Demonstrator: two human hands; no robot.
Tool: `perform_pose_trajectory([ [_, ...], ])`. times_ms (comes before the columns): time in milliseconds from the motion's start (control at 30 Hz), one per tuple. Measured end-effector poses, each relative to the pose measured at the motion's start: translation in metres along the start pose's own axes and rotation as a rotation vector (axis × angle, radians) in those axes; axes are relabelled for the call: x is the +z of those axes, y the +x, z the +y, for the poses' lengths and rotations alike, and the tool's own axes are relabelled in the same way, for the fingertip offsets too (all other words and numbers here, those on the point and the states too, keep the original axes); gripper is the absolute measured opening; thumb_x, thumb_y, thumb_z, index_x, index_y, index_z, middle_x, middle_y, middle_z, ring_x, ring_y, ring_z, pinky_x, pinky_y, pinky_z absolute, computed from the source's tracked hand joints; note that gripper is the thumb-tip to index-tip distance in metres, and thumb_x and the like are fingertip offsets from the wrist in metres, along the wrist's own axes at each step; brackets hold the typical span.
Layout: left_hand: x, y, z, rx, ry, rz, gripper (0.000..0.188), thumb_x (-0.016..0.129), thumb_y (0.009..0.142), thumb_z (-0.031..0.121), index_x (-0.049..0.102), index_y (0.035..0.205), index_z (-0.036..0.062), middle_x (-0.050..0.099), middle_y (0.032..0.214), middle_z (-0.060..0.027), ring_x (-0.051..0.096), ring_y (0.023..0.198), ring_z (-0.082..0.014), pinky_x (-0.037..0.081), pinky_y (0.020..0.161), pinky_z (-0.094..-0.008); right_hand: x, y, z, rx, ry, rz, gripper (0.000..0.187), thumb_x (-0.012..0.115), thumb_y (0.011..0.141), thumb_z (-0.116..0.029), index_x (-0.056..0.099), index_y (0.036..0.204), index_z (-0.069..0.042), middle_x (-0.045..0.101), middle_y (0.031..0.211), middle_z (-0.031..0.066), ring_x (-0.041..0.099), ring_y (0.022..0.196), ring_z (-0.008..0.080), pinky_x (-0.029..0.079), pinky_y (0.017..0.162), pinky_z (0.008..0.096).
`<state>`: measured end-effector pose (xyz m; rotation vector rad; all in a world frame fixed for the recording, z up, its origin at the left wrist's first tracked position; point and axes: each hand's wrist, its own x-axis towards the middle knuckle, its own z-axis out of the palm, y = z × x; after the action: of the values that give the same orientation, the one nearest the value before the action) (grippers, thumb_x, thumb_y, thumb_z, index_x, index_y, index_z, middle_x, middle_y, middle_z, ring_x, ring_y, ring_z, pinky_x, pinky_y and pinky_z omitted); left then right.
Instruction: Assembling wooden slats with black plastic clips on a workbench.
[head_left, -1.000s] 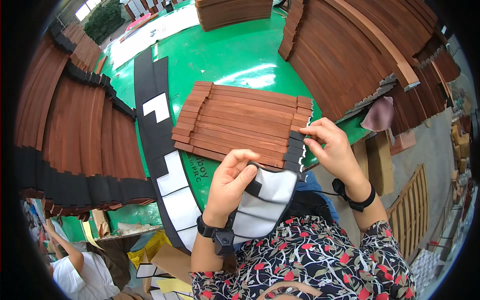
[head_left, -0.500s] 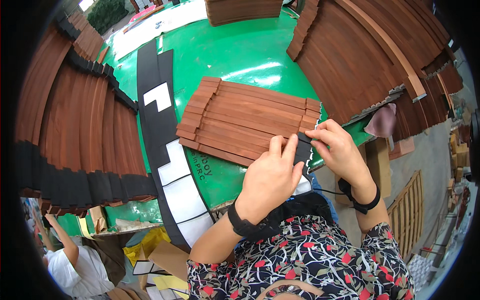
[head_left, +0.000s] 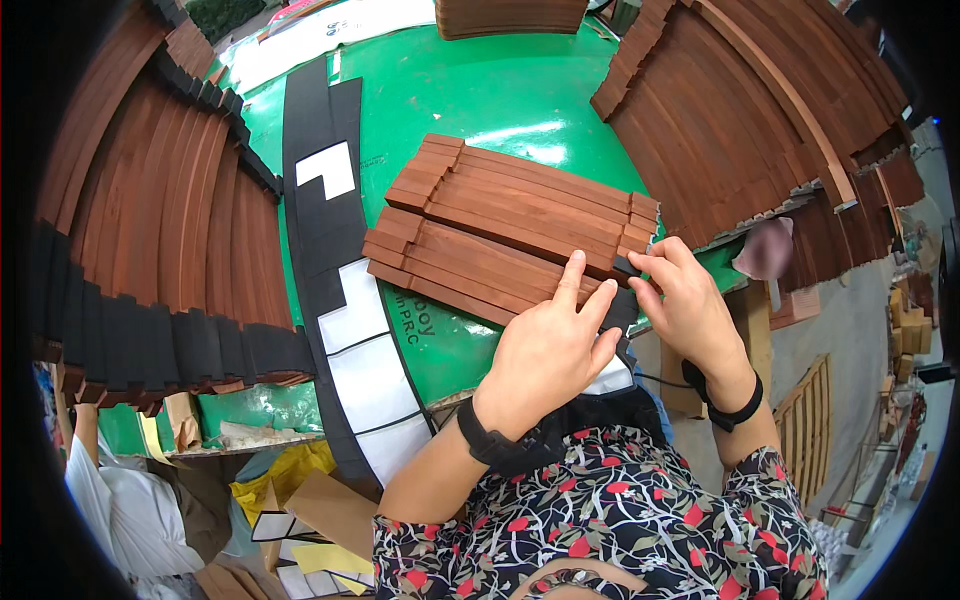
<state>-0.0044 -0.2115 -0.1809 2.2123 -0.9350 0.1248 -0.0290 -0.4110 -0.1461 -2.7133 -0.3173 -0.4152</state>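
A row of reddish-brown wooden slats (head_left: pixel 520 215) lies side by side before me. A gap runs lengthwise through the row, parting the far slats from the near ones. My left hand (head_left: pixel 550 355) rests on the near slats, index finger stretched along the gap and the other visible fingers apart. At the right end of the row, my right hand (head_left: pixel 685 300) pinches thumb to index finger on a small black strip (head_left: pixel 624 266) at a slat's end. More black covering (head_left: pixel 622 308) shows on the near slat ends, partly behind my left fingers.
The slats lie on a green table (head_left: pixel 400 90). A long black band with white patches (head_left: pixel 365 385) runs down its left. Stacked slats with black ends (head_left: pixel 160 345) stand at left, more brown slats (head_left: pixel 700 130) at right. A person's white clothing (head_left: pixel 130 510) shows lower left.
The row of slats has split, with the far slats shifted away from the near ones. Both hands stay near the right end; my left fingers have spread. The view has shifted slightly.
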Motion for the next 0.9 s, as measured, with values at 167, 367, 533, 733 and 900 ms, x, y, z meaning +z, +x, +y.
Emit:
perform_pose_trajectory([
  [167,-0.002,0.000,0.000,0.001,0.024,-0.036,0.045,0.069,0.089,0.034,0.065,0.126,0.0092,0.053,0.139,-0.0315,0.072,0.075,-0.0355,0.059,0.064,-0.0410,0.002,0.003,0.002,-0.008,-0.036,0.007,0.021,0.073,0.081,0.000,0.068,0.101,0.002,0.061,0.094,0.0156,0.065,0.082,0.0344,0.054,0.070,0.0411],
  [367,0.001,-0.001,-0.001,0.021,0.031,-0.015,0.045,0.069,0.089,0.034,0.065,0.126,0.0091,0.053,0.139,-0.0310,0.072,0.075,-0.0354,0.059,0.065,-0.0411,-0.001,0.005,0.009,0.108,0.144,0.027,0.013,0.074,0.080,0.000,0.068,0.092,0.000,0.062,0.085,0.0138,0.065,0.078,0.0314,0.053,0.068,0.0397],
  [533,0.002,-0.001,-0.002,0.004,0.018,0.001,0.045,0.069,0.088,0.033,0.066,0.126,0.0091,0.054,0.138,-0.0306,0.072,0.075,-0.0349,0.059,0.065,-0.0405,-0.002,-0.002,-0.002,0.045,0.068,0.050,0.013,0.074,0.078,0.001,0.064,0.086,-0.001,0.063,0.086,0.0130,0.065,0.080,0.0321,0.053,0.069,0.0394],
  [733,0.001,-0.001,-0.001,0.006,0.015,0.007,0.045,0.069,0.088,0.034,0.066,0.125,0.0090,0.054,0.138,-0.0305,0.072,0.074,-0.0348,0.059,0.065,-0.0401,0.001,-0.001,-0.003,0.030,0.096,0.084,0.018,0.076,0.074,0.003,0.064,0.086,-0.001,0.063,0.090,0.0127,0.066,0.084,0.0318,0.053,0.070,0.0388],
  [900,0.001,-0.001,-0.001,0.007,0.007,0.010,0.045,0.069,0.088,0.034,0.067,0.125,0.0089,0.054,0.138,-0.0305,0.072,0.074,-0.0348,0.059,0.064,-0.0400,0.006,0.001,0.002,0.075,0.141,0.106,0.019,0.077,0.073,0.004,0.065,0.086,-0.001,0.063,0.089,0.0124,0.065,0.083,0.0312,0.053,0.070,0.0386],
])
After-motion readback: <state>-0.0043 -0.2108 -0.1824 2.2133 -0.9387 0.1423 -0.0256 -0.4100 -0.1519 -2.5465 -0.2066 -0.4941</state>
